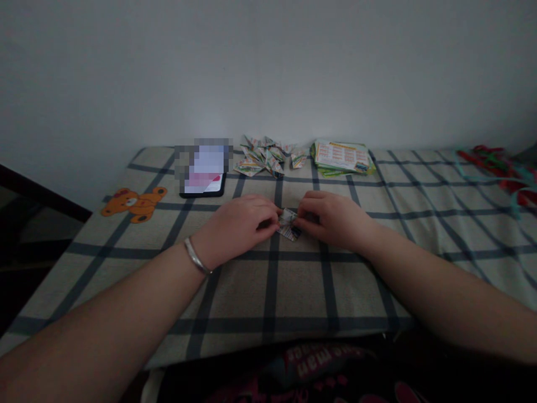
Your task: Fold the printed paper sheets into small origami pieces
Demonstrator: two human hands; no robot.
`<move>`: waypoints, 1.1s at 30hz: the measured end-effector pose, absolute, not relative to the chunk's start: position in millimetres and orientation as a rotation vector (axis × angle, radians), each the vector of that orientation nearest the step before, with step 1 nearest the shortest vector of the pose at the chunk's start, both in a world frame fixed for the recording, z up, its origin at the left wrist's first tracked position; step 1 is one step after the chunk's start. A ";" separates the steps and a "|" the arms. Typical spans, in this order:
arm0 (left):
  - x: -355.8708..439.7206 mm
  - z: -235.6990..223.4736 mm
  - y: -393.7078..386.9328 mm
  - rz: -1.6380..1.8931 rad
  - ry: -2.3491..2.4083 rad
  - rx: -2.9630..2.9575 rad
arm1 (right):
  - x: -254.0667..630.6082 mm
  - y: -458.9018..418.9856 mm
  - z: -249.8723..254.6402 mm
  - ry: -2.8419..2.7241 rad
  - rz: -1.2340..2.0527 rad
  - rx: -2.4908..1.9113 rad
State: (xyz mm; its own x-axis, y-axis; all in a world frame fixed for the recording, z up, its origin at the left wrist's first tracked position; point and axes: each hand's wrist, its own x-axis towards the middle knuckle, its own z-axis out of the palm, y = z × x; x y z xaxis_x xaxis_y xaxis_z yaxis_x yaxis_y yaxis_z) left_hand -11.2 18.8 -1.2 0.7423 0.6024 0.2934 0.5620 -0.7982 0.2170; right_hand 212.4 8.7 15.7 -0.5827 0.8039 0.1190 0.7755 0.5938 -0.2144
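A small folded piece of printed paper (288,225) lies between my two hands over the checked tablecloth. My left hand (245,223), with a silver bangle on its wrist, pinches the paper's left side between thumb and fingers. From the other side, my right hand (331,215) grips the paper's right edge with its fingertips. Parts of the paper are covered by the fingers. Beyond the hands, several folded paper pieces (268,157) with similar print sit in a loose pile near the wall.
A stack of printed paper sheets (342,157) lies at the back, right of the pile. To the left are a phone (203,194) with a lit, partly blurred screen and an orange bear figure (136,205). Red and pale-blue strips (501,170) lie at the far right on the tablecloth (239,296).
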 end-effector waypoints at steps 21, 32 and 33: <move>-12.9 -3.6 23.8 0.548 0.865 2.725 | 210.9 21.1 3.8 -2.449 0.399 -1.355; -9.4 -2.2 15.8 0.522 1.001 2.775 | 208.1 21.6 2.2 -2.454 0.377 -1.399; -9.2 -2.8 15.9 0.525 0.984 2.788 | 208.0 21.8 2.0 -2.453 0.374 -1.404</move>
State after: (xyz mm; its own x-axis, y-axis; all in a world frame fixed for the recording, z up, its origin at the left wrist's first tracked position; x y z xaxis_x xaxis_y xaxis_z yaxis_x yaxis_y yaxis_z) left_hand -9.2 15.9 -2.8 0.7255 0.6298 0.2774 0.5813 -0.7766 0.2429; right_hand 208.0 21.8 2.0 -0.4832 0.8672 0.1202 0.7921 0.4915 -0.3620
